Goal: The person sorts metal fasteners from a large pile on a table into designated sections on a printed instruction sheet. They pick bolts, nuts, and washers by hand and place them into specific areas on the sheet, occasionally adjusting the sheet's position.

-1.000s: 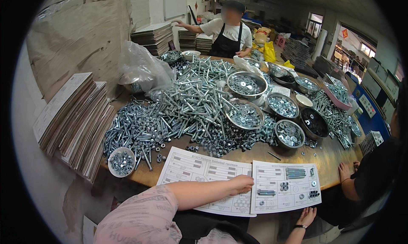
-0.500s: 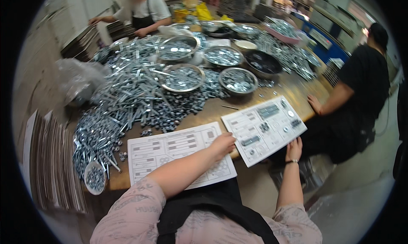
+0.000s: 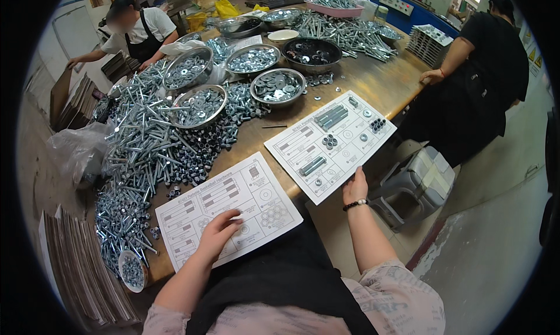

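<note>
My left hand (image 3: pixel 220 236) is over a printed white hardware card (image 3: pixel 186 224) on the table edge, its fingers stretched out and holding nothing. I cannot tell whether the fingertips touch it. With my right hand (image 3: pixel 355 189) I hold the near right edge of a second card (image 3: pixel 303 136), fingers partly hidden beneath it. On that card sit long bolts (image 3: pixel 331 118), shorter bolts (image 3: pixel 312 166), several nuts (image 3: pixel 330 141), a washer (image 3: pixel 367 113) and dark nuts (image 3: pixel 378 125). The left card shows only printed outlines. Past both cards lies a thin metal rod (image 3: pixel 274 126).
A heap of bolts (image 3: pixel 140 142) and dark nuts (image 3: pixel 201 154) covers the table's left. Steel bowls of washers (image 3: pixel 277 87) and a black bowl (image 3: pixel 312 55) stand behind. Stacked boards (image 3: pixel 87 271) are at left, a grey stool (image 3: pixel 420 183) at right. Two co-workers (image 3: pixel 487 72) (image 3: pixel 146 34) are beyond.
My left hand has moved left, from the second card's edge to over the first card. My right hand still holds the second card. The view has shifted to the right.
</note>
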Motion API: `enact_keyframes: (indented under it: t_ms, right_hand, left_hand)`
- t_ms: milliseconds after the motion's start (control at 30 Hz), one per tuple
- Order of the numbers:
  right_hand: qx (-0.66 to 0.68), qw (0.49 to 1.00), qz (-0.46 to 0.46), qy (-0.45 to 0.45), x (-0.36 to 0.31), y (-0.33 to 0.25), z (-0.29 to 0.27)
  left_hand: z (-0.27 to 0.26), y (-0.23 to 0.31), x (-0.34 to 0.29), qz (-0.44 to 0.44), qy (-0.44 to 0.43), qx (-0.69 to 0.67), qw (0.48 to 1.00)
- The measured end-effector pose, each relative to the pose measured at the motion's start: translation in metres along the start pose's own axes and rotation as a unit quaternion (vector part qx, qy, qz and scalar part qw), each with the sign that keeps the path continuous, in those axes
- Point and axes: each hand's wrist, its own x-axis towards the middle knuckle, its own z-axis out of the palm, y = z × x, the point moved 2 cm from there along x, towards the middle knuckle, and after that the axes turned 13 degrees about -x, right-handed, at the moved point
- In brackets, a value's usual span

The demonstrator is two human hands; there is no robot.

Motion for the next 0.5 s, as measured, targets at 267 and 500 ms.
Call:
enact_keyframes:
  t_ms: [267, 500]
  right_hand:
    - [-0.041, 0.983, -0.082, 0.161, -0.019, -0.011, -0.014]
    - [-0.175, 0.950, -0.236, 0.109, -0.051, -0.039, 0.014]
  left_hand:
    - [-0.032, -0.027, -0.056, 0.000, 0.173, -0.037, 0.984]
    - [-0.028, -0.019, -0.037, 0.033, 0.109, 0.003, 0.994]
